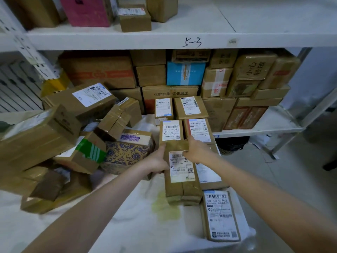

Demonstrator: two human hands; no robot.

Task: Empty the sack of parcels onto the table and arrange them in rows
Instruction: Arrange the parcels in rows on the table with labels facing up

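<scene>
A long brown parcel [181, 177] with a white label lies on the white-covered table [131, 225]. My left hand [157, 161] grips its far left edge and my right hand [197, 151] grips its far right corner. Beyond it lie labelled parcels in rows: one [171, 132] just past the held one, another [198, 130] to its right, and two more [163, 107] [190, 106] behind. A flat parcel [219, 216] lies at the near right. On the left, a loose heap of parcels [76, 136] includes a purple patterned box [125, 154].
A white shelf unit [127, 40] rises behind the table, its lower shelf packed with stacked cardboard boxes [218, 83], its upper one holding a pink box [85, 11]. A yellowish stain [164, 207] marks the table cover. Bare floor [273, 170] lies to the right.
</scene>
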